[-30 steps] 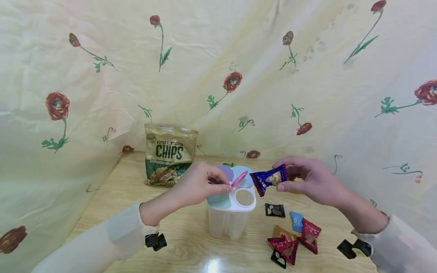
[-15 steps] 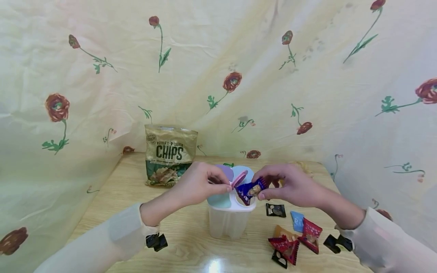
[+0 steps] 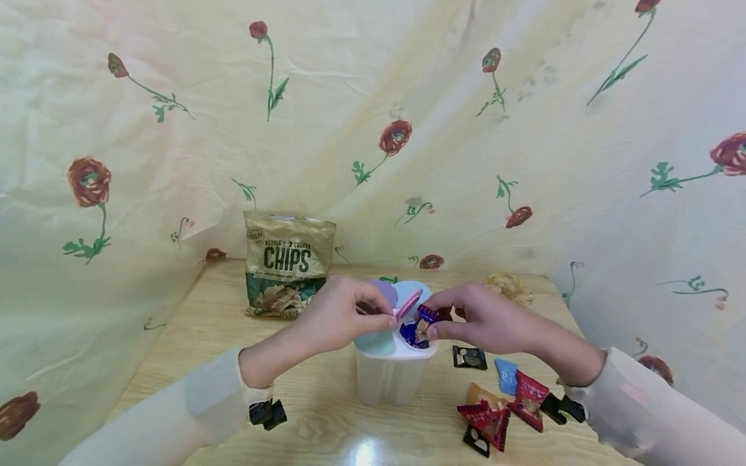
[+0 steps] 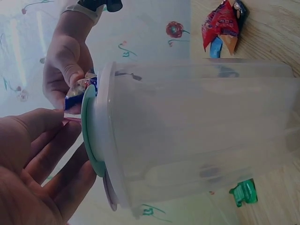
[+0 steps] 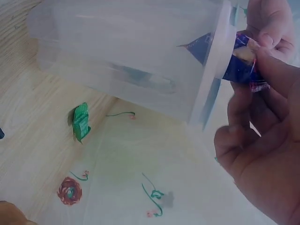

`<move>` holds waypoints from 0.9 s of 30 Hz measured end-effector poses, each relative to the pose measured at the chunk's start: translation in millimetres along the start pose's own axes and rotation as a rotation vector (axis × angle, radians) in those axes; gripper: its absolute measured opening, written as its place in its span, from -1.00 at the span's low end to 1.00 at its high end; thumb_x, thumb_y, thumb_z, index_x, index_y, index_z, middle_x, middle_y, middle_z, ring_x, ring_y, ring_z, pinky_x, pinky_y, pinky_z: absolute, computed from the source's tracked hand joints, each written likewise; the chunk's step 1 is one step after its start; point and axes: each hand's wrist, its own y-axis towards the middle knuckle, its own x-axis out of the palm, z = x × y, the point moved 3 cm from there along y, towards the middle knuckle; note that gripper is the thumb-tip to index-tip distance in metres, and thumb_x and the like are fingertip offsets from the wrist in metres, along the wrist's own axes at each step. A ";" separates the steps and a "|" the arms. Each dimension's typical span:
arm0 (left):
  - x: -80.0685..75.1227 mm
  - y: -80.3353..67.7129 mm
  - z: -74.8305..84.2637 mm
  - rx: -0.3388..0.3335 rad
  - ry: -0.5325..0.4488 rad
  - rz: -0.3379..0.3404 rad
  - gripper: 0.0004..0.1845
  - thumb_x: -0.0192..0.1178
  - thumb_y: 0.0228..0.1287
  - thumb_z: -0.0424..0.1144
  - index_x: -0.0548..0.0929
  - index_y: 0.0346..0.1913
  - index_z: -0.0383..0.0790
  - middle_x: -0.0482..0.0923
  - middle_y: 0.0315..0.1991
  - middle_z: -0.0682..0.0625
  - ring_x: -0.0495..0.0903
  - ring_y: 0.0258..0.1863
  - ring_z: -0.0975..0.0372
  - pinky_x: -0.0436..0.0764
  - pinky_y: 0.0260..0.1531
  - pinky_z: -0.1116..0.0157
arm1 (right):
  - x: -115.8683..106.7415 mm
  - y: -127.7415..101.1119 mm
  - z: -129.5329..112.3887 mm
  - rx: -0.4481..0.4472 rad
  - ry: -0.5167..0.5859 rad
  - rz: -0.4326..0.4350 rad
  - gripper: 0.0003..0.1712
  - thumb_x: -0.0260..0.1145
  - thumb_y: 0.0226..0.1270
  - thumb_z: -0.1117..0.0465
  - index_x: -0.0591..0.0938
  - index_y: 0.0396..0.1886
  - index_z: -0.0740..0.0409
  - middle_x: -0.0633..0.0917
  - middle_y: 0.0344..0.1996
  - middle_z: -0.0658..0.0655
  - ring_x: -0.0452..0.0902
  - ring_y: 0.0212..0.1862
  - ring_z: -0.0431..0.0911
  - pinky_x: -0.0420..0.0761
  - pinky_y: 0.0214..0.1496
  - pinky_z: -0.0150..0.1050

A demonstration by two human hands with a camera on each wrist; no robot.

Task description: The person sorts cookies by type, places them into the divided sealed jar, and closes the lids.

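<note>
A clear plastic container with a white lid of pastel flaps stands mid-table. My left hand pinches the pink flap and holds it raised. My right hand pinches a blue snack packet, whose lower end is down in the lid's round opening. In the left wrist view the container fills the frame, with the packet at its lid. The right wrist view shows the packet passing through the lid into the container.
A gold chips bag stands behind the container on the left. Several loose snack packets, red, blue and black, lie on the wooden table to the right. A flowered cloth hangs behind and beside the table.
My right hand carried the blue packet leftward and down from mid-air to the lid's opening, and its end has gone inside. The left hand has kept the pink flap raised.
</note>
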 end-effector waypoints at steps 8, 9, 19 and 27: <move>-1.0 0.4 -1.2 0.003 0.034 0.019 -0.97 0.47 0.24 -0.17 0.82 -0.35 0.05 0.72 -0.41 0.33 0.67 -0.30 0.44 0.64 -0.20 0.36 | 22.4 12.6 5.5 -0.004 -0.034 0.079 -0.88 0.48 0.35 0.10 0.74 -0.15 -0.15 0.75 -0.30 -0.26 0.62 -0.32 -0.33 0.63 -0.28 -0.34; -1.3 0.4 -1.5 0.000 0.038 0.023 -0.96 0.47 0.24 -0.17 0.81 -0.35 0.05 0.72 -0.42 0.33 0.66 -0.31 0.44 0.64 -0.20 0.36 | 23.0 12.4 6.1 -0.006 -0.036 0.095 -0.88 0.49 0.34 0.11 0.74 -0.17 -0.16 0.75 -0.31 -0.26 0.61 -0.33 -0.32 0.62 -0.29 -0.34; -0.9 0.4 -3.2 -0.028 0.026 0.034 -0.95 0.47 0.24 -0.18 0.81 -0.35 0.08 0.72 -0.40 0.32 0.66 -0.31 0.43 0.65 -0.20 0.36 | 6.2 0.0 2.3 -0.197 -0.076 0.177 -0.76 0.41 0.40 0.28 0.77 -0.05 -0.14 0.72 -0.20 -0.21 0.55 -0.29 -0.31 0.56 -0.29 -0.34; -0.5 1.1 -2.8 -0.026 0.034 0.034 -0.94 0.47 0.24 -0.17 0.81 -0.36 0.09 0.71 -0.42 0.33 0.65 -0.33 0.43 0.64 -0.24 0.36 | 7.3 4.8 6.6 -0.273 -0.126 0.141 -0.78 0.43 0.36 0.34 0.83 -0.18 -0.10 0.70 -0.26 -0.21 0.59 -0.29 -0.36 0.61 -0.30 -0.37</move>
